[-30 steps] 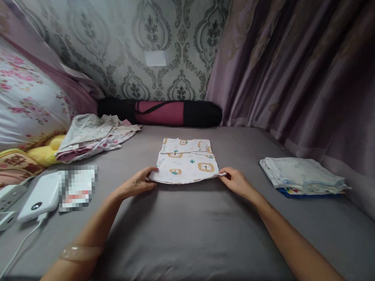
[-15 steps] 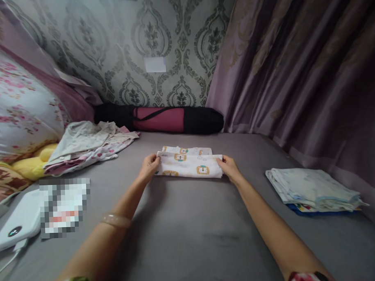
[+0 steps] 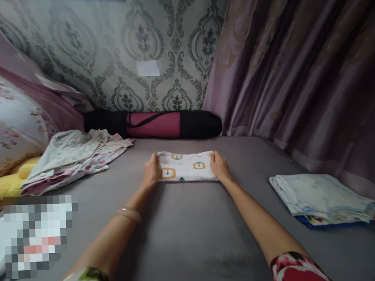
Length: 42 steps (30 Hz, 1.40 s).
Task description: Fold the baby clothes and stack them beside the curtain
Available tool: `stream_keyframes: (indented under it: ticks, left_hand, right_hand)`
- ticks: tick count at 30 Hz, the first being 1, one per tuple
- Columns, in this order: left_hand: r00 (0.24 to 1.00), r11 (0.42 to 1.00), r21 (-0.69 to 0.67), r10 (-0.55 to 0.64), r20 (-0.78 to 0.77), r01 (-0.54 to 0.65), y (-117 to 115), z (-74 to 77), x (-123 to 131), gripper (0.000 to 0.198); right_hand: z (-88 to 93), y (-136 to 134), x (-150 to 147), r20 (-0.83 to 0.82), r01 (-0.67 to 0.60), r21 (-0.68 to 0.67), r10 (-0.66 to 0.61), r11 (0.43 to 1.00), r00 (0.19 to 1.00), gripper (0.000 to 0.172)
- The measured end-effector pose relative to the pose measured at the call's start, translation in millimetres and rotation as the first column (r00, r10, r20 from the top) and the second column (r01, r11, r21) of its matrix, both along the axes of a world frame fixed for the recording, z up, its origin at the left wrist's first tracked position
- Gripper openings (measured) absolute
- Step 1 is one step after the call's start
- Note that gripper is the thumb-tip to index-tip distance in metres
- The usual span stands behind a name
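A white cloth (image 3: 188,167) printed with orange lion faces lies folded into a flat oblong on the grey sheet, straight in front of me. My left hand (image 3: 152,171) grips its left end, with the thumb over the near face and the fingers partly hidden behind. At the opposite end my right hand (image 3: 220,166) is closed on the right edge in the same manner. Whether the cloth is a garment or a plain piece of fabric cannot be seen.
Loose clothes (image 3: 74,154) lie in a heap at the left, near a yellow plush item (image 3: 10,183). Folded cloths (image 3: 324,195) are stacked at the right. A black and maroon long bag (image 3: 156,125) rests against the wall. A blurred-out item (image 3: 43,239) lies front left.
The rear layer that stood out behind the cloth has been brought together with the front, leaving one flat oblong. Both hands still hold its ends. The view has shifted slightly.
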State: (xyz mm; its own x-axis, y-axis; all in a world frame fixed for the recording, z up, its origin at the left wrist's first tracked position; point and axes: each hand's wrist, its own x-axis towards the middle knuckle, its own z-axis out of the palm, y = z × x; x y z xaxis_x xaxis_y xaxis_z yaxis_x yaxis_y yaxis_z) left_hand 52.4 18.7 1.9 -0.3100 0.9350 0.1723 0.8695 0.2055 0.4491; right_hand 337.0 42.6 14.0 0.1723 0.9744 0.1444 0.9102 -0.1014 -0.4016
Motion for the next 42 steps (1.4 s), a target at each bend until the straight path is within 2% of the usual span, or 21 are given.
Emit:
stream_keyframes:
  ticks: [5, 9, 16, 20, 23, 25, 26, 27, 29, 31, 33, 35, 38, 42]
  left_hand:
    - [0.985, 0.996, -0.082, -0.045, -0.167, 0.032, 6, 4.6, 2, 0.035]
    - [0.972, 0.988, -0.153, -0.051, -0.230, 0.015, 12, 1.8, 1, 0.037]
    - [0.986, 0.983, -0.175, 0.030, -0.164, -0.059, 20, -5.2, -6, 0.043]
    - [0.990, 0.980, -0.188, 0.047, -0.132, -0.072, 19, -2.4, -8, 0.041]
    - [0.966, 0.990, -0.097, 0.077, -0.245, -0.104, 13, 5.3, -1, 0.041]
    - [0.939, 0.997, -0.002, 0.069, -0.338, -0.074, 8, 12.0, 10, 0.038]
    - [0.931, 1.000, 0.022, 0.028, -0.365, -0.021, 5, 15.0, 19, 0.036]
    - [0.926, 0.998, 0.023, -0.040, -0.375, 0.052, 3, 17.1, 28, 0.034]
    - [0.912, 0.975, -0.017, -0.215, -0.349, 0.224, -1, 17.5, 48, 0.033]
    - [0.889, 0.940, -0.036, -0.334, -0.312, 0.340, -2, 12.2, 67, 0.036]
    - [0.880, 0.924, -0.036, -0.373, -0.293, 0.380, 0, 2.3, 79, 0.041]
    - [0.880, 0.924, -0.053, -0.378, -0.288, 0.380, 3, -9.0, 83, 0.046]
    - [0.883, 0.927, -0.088, -0.374, -0.282, 0.365, 8, -22.2, 79, 0.051]
    - [0.885, 0.928, -0.113, -0.373, -0.279, 0.355, 10, -26.7, 69, 0.054]
  right_hand:
    - [-2.0, 8, -1, 0.110, 0.004, -0.010, -0.002, 1.000, 0.994, 0.043]
    - [-7.4, 10, -3, 0.132, 0.033, -0.045, -0.026, 0.998, 0.991, 0.045]
    - [-12.5, 13, -8, 0.086, 0.136, -0.078, -0.129, 0.988, 0.988, 0.043]
    - [-7.5, 16, -1, 0.061, 0.124, -0.140, -0.117, 0.982, 0.991, 0.042]
    - [2.6, 15, 4, 0.039, 0.089, -0.219, -0.082, 0.972, 0.996, 0.043]
    - [9.4, 10, -1, 0.083, 0.097, -0.166, -0.084, 0.981, 0.993, 0.042]
    - [11.8, 7, -7, 0.121, 0.094, -0.106, -0.081, 0.990, 0.989, 0.041]
    - [13.0, 4, -16, 0.158, 0.064, -0.044, -0.056, 0.997, 0.986, 0.041]
    - [11.2, -3, -37, 0.207, -0.089, 0.032, 0.081, 0.996, 0.975, 0.040]
    - [4.1, -8, -58, 0.215, -0.313, 0.027, 0.300, 0.950, 0.929, 0.042]
    - [-6.0, -10, -73, 0.219, -0.461, -0.004, 0.450, 0.888, 0.866, 0.046]
    - [-16.1, -10, -80, 0.211, -0.513, -0.049, 0.511, 0.857, 0.833, 0.050]
    - [-26.2, -9, -79, 0.201, -0.518, -0.066, 0.520, 0.853, 0.830, 0.053]
    - [-30.2, -8, -76, 0.215, -0.522, -0.044, 0.518, 0.852, 0.828, 0.054]
